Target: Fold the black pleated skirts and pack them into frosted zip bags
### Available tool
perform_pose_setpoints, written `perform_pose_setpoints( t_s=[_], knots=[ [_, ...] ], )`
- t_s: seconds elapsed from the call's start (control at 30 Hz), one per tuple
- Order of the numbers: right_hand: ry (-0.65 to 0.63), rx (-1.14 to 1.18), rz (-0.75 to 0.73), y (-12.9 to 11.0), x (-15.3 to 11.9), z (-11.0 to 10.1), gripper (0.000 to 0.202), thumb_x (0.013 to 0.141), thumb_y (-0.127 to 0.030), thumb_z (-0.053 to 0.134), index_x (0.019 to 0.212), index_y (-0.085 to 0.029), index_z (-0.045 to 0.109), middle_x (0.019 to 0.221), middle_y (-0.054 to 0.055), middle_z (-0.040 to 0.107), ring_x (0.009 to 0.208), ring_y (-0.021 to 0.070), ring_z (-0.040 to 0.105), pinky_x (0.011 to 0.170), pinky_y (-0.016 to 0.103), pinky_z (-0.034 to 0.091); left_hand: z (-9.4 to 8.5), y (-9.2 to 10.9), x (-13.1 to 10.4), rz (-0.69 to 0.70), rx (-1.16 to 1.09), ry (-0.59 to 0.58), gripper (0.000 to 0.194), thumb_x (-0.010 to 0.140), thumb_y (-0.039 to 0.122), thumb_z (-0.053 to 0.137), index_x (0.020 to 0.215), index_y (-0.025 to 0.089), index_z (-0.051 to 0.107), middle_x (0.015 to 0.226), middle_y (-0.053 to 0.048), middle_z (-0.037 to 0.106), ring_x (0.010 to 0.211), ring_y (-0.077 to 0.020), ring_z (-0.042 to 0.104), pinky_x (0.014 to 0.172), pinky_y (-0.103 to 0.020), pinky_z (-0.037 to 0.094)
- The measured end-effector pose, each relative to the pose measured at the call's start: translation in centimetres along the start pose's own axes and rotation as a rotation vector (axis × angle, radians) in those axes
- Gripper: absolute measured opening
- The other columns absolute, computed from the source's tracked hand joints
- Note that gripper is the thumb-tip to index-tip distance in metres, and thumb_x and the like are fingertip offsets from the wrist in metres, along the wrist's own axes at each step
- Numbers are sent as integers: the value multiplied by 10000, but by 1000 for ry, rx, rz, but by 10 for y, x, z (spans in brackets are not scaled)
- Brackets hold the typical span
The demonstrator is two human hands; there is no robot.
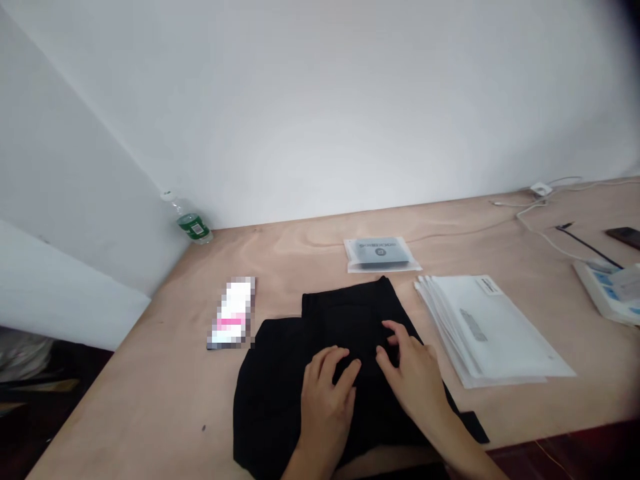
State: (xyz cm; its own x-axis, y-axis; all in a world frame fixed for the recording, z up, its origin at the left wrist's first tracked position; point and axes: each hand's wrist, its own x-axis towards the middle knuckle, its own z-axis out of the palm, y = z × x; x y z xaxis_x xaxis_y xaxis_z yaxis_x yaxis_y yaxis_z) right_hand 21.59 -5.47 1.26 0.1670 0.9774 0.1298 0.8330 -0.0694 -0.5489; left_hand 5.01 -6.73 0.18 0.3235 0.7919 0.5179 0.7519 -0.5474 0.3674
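Note:
A black garment (280,373) lies partly folded on the table in front of me; its exact kind is hard to tell. My left hand (327,393) rests on its middle, palm down, with bent fingers a little apart. To the right, my right hand (413,367) touches the same cloth, thumb and fingers spread. Neither hand grips anything that I can see. Just right of the garment is a stack of frosted plastic bags (500,340). Beyond its top edge lies a small frosted pouch (383,253) with dark contents.
On the wooden table (165,393), a phone (233,313) with a blurred screen lies left of the garment. A bottle with a green label (193,225) leans in the back left corner. White cables (530,217), a white box (607,290) and a dark device (625,235) are at right.

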Motion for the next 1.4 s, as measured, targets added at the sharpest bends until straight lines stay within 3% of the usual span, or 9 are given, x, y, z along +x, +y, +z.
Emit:
perform_pose_setpoints(
  t_s=[0.13,0.27,0.4,0.5,0.63,0.93,1.17,1.3,1.4],
  knots=[
    [17,-9,-45,7,2,4,308,797,-312,494,1090,-219,510,896,49,617,836,240,575,728,393,396,-5,6,4,41,29,-86,356,763,65,468,1036,241,614,1206,-41,575,1200,-263,430,963,-513,375],
    [79,44,-25,28,13,-9,324,821,-426,468,1071,-227,524,973,57,617,874,230,571,758,383,430,-12,15,15,60,85,-252,467,824,334,490,1276,221,456,1404,-61,391,1315,-294,278,1050,-566,223],
    [223,-290,126,59,23,-25,428,829,-474,409,1155,-215,508,1225,116,520,1069,340,485,803,507,405,-5,19,28,88,101,-359,711,822,573,423,1402,209,230,1474,-92,236,1351,-296,179,1052,-543,240],
    [178,-426,190,77,26,-28,475,840,-466,375,1205,-182,486,1315,160,448,1150,365,430,828,539,385,6,17,32,68,78,-426,775,776,672,376,1396,226,244,1467,-96,254,1348,-299,185,1045,-550,251],
    [136,-472,217,85,26,-23,487,850,-419,351,1233,-134,451,1306,167,471,1165,334,437,870,522,374,11,14,32,51,54,-461,787,763,687,370,1393,230,251,1455,-102,283,1341,-288,215,1046,-543,258],
    [184,-430,218,74,27,-28,444,856,-389,337,1214,-152,446,1240,115,541,1106,300,496,847,482,397,-7,14,38,32,14,-459,677,812,621,376,1358,225,326,1426,-101,345,1323,-262,275,1042,-524,284],
    [156,-472,224,76,26,-26,467,861,-351,321,1248,-121,443,1305,154,481,1148,317,463,869,503,368,-9,12,35,60,39,-414,609,819,556,450,1332,238,370,1404,-100,385,1304,-270,316,1015,-534,327],
    [323,-419,-31,40,15,-35,463,875,-292,325,1313,-147,375,1364,125,429,1233,280,387,970,491,274,-20,15,38,79,97,-222,484,861,356,494,1315,217,399,1433,-104,332,1334,-274,244,1016,-528,322],
    [195,-345,-412,8,7,-37,440,871,-238,364,1309,-210,392,1358,68,451,1275,245,342,1040,488,166,-32,17,42,81,145,-38,385,855,246,506,1240,254,493,1425,-63,357,1344,-281,214,1033,-538,279]
  ],
)
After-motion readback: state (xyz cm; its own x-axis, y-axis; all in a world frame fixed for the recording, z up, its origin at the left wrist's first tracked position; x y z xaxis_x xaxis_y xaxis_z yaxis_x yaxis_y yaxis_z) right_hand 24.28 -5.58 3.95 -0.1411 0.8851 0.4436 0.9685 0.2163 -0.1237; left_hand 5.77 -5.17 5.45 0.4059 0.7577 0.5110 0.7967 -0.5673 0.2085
